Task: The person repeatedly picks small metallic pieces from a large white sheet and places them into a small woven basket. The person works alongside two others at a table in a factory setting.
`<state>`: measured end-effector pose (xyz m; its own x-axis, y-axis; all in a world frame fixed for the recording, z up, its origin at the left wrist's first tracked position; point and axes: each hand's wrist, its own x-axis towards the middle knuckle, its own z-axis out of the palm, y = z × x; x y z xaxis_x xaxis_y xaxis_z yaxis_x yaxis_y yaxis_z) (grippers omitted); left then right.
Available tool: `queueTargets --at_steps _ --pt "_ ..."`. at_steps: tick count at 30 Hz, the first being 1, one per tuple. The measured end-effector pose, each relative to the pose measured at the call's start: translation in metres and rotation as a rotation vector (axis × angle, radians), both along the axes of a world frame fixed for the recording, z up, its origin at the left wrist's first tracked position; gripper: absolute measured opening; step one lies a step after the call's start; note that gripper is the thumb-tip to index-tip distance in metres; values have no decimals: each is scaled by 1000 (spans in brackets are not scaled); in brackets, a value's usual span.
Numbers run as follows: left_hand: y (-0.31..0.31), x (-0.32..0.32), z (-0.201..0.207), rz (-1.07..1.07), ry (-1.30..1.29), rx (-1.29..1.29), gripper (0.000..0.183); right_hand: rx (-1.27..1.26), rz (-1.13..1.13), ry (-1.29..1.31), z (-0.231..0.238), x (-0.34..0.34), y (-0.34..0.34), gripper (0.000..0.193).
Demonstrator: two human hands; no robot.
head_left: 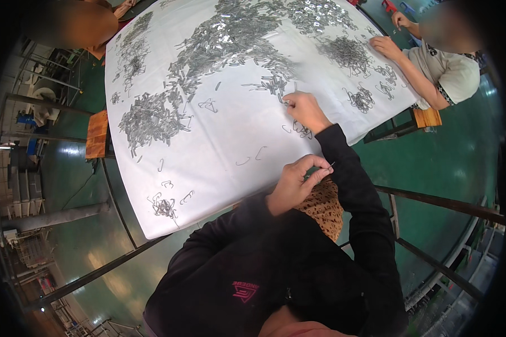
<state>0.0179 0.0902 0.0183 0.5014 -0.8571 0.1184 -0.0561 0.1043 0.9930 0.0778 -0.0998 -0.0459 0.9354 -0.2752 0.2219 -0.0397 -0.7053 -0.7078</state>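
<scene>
My left hand (299, 181) is near the table's front edge, thumb and forefinger pinched on a thin metal wire piece (332, 166) whose end sticks out past the fingertips. Farther forward on the white-covered table, my right hand (308, 110) has its fingertips closed beside a cluster of small metal strips (274, 84). What those fingertips hold is too small to make out. Just below that hand lies a small group of bent wire hooks (302, 132). Two loose hooks (259, 153) rest on the cloth left of my hands.
A big heap of metal strips (225, 31) spreads across the far table, with another pile (152, 121) at left. Tangled hooks (163, 208) sit at the near left corner. A co-worker's hand (385, 47) is by a hook pile (347, 55) at right; another person is at far left.
</scene>
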Motion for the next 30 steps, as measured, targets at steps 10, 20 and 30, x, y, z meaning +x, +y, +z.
queueTargets --at_steps 10,20,30 --pt "-13 1 -22 -26 -52 45 10 777 -277 -89 71 -152 25 23" --pt "-23 5 -19 -38 -191 -91 14 894 -464 -407 77 -179 50 25" --pt "18 108 -50 400 -803 148 33 666 -450 -483 75 -182 61 24"
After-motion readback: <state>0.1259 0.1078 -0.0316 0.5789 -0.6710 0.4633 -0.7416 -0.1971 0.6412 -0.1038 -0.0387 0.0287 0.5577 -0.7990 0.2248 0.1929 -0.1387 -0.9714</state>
